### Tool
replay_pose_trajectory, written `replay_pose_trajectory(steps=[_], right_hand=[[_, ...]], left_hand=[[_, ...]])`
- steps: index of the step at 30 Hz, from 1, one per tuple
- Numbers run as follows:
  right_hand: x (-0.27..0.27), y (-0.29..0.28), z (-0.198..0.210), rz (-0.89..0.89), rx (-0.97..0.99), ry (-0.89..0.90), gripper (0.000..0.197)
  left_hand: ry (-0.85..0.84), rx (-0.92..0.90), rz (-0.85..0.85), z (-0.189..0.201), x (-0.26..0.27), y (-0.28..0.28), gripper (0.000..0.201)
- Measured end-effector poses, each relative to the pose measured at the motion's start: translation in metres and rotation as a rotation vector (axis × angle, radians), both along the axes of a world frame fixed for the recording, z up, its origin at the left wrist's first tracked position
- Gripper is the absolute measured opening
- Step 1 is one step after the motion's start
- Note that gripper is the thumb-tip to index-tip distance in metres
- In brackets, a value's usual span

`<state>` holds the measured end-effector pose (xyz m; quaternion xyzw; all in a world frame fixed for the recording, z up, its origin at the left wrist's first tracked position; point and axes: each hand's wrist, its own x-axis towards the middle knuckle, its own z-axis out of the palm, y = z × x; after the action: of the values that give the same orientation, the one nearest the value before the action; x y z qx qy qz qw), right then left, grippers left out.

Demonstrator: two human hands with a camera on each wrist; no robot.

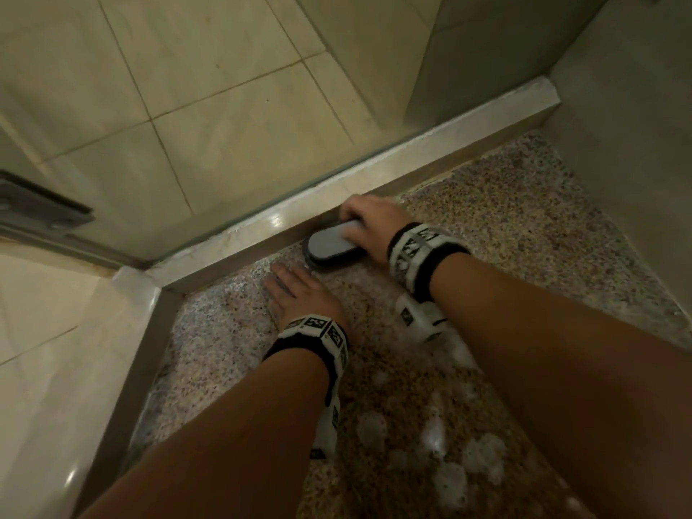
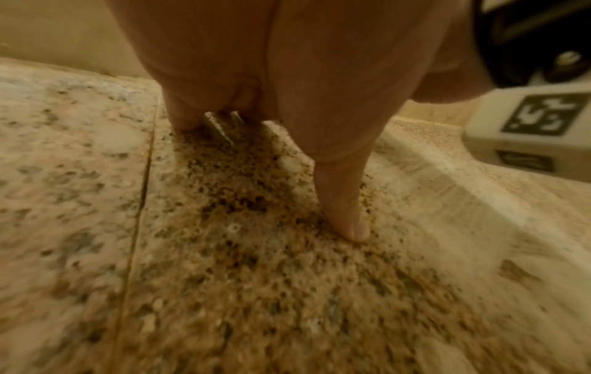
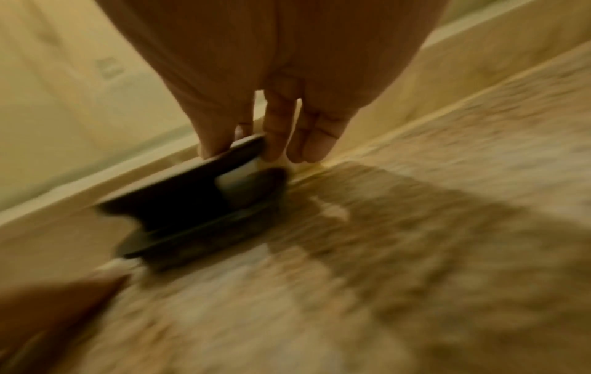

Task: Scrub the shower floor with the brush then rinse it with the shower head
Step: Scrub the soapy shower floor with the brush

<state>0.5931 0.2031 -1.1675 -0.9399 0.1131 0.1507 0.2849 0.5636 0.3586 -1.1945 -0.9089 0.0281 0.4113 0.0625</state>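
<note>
A grey oval scrub brush sits bristles-down on the speckled granite shower floor, right against the stone curb. My right hand grips its far end, fingers curled over the handle; in the right wrist view the brush is blurred under those fingers. My left hand lies flat on the wet floor just in front of the brush, fingers straight. The left wrist view shows the thumb pressed on the granite. No shower head is in view.
Soap foam lies in patches on the floor near my forearms. A glass panel stands on the curb, with beige tiles beyond. A second curb closes the left side. A grey wall rises on the right.
</note>
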Motion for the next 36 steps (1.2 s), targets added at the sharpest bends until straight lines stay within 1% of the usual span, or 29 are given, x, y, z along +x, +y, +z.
replay_pose_trajectory(steps=[2, 4, 5, 7, 10, 13, 16, 19, 21, 24, 26, 27, 30, 32, 33, 34, 36], right_hand=[[-0.012, -0.033, 0.006, -0.123, -0.06, 0.049, 0.028], [-0.025, -0.051, 0.011, -0.187, -0.161, 0.115, 0.032], [-0.031, -0.051, 0.013, -0.203, -0.179, 0.135, 0.034], [-0.038, -0.033, 0.015, -0.221, -0.116, 0.117, 0.04], [-0.037, 0.0, 0.013, -0.177, -0.017, 0.105, 0.053], [-0.034, 0.016, 0.009, -0.14, 0.057, 0.17, 0.057], [-0.038, 0.021, 0.007, -0.093, 0.138, 0.217, 0.065], [-0.038, 0.026, 0.008, -0.031, 0.153, 0.203, 0.073], [-0.034, 0.031, 0.011, -0.02, 0.119, 0.135, 0.071], [-0.022, 0.043, 0.018, -0.042, 0.07, 0.027, 0.062], [-0.015, 0.051, 0.022, 0.005, 0.031, -0.012, 0.058], [-0.013, 0.055, 0.022, 0.026, 0.025, -0.018, 0.057], [-0.008, 0.061, 0.022, 0.067, -0.007, -0.017, 0.065], [-0.006, 0.06, 0.022, 0.088, -0.039, -0.002, 0.072], [-0.005, 0.06, 0.023, 0.102, -0.054, 0.009, 0.072], [-0.005, 0.061, 0.023, 0.119, -0.069, 0.022, 0.07], [-0.004, 0.063, 0.024, 0.146, -0.087, 0.037, 0.06]], left_hand=[[0.011, -0.008, -0.002, 0.004, 0.0, 0.0, 0.162], [-0.003, -0.012, -0.009, 0.007, 0.0, -0.001, 0.156], [-0.01, -0.011, -0.013, 0.009, -0.001, -0.002, 0.151], [-0.024, -0.007, -0.014, 0.008, -0.001, -0.004, 0.147], [0.022, -0.004, -0.006, 0.007, 0.002, -0.003, 0.139], [0.123, 0.039, -0.09, 0.009, 0.005, -0.004, 0.136], [0.111, 0.042, -0.063, 0.015, 0.004, -0.004, 0.145], [0.107, 0.024, -0.045, 0.017, 0.004, -0.003, 0.146], [0.107, 0.0, -0.039, 0.012, 0.004, 0.0, 0.145], [0.09, -0.032, -0.018, 0.004, 0.006, 0.002, 0.145], [0.11, -0.033, -0.056, -0.003, 0.008, 0.002, 0.15], [0.123, -0.021, -0.093, -0.008, 0.009, 0.002, 0.154], [0.13, -0.007, -0.073, -0.016, 0.01, 0.004, 0.162], [0.125, -0.027, -0.053, -0.013, 0.009, 0.004, 0.161], [0.124, -0.042, -0.025, -0.01, 0.007, 0.004, 0.158], [0.109, -0.057, 0.005, -0.008, 0.006, 0.004, 0.156], [0.064, -0.073, 0.031, -0.002, 0.005, 0.005, 0.159]])
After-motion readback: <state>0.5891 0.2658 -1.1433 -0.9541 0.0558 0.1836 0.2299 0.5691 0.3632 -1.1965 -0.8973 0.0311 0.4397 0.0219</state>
